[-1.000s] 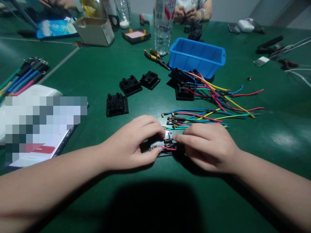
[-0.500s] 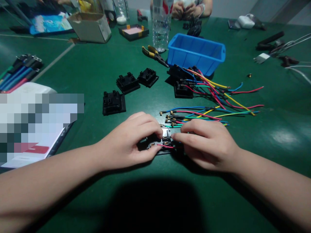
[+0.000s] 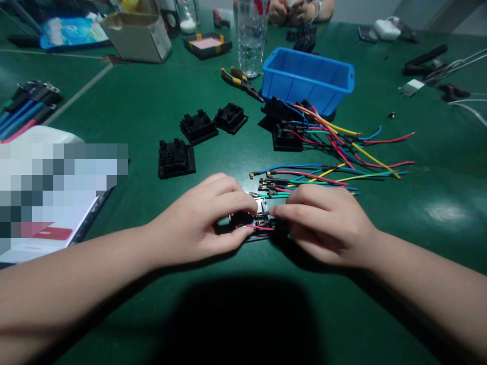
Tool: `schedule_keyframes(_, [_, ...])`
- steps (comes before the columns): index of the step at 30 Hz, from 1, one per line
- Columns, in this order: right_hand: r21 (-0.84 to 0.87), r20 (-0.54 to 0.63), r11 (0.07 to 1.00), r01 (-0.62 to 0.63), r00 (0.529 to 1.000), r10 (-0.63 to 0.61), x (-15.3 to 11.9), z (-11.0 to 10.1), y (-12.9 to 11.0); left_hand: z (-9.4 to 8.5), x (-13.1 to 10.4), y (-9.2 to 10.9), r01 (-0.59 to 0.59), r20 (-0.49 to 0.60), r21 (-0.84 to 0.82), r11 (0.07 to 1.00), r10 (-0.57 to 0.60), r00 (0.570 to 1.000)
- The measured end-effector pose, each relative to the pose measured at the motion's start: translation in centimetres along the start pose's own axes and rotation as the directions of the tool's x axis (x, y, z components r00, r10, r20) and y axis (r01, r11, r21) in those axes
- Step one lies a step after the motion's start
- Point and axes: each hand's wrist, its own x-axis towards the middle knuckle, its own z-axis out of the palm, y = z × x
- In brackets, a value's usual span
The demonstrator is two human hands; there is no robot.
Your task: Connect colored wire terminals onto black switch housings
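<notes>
A black plastic socket module (image 3: 261, 237) lies low on the table between my two hands, with metal contacts and a short red wire (image 3: 263, 228) across its near side. My left hand (image 3: 211, 215) grips its left side, thumb at the near edge and index finger bent over the top. From the right, my right hand (image 3: 331, 223) closes on the module's other side, its index fingertip by the metal part; the thumb is mostly hidden. Just beyond lie several loose coloured wires (image 3: 312, 175) with brass terminals.
Three black modules (image 3: 177, 158) sit at the left. Wired black modules (image 3: 287, 138) stand before a blue bin (image 3: 306, 81). Yellow-handled pliers (image 3: 241, 83) and a plastic bottle (image 3: 251, 50) are behind. A partly blurred-out device (image 3: 91, 213) lies left. Another person's hands (image 3: 292, 11) show at the far side.
Both hands stay around the module, with only slight finger shifts. The view has tilted a little, so the far things sit slightly higher.
</notes>
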Motion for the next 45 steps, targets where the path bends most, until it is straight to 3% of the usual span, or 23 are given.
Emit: schedule_keyframes(45, [0.135,0.065,0.99,-0.048,0.997,0.04,0.14,-0.21,0.28,0.36,-0.32,-0.42,0.003,0.008,-0.057,0.998,-0.003,1.0])
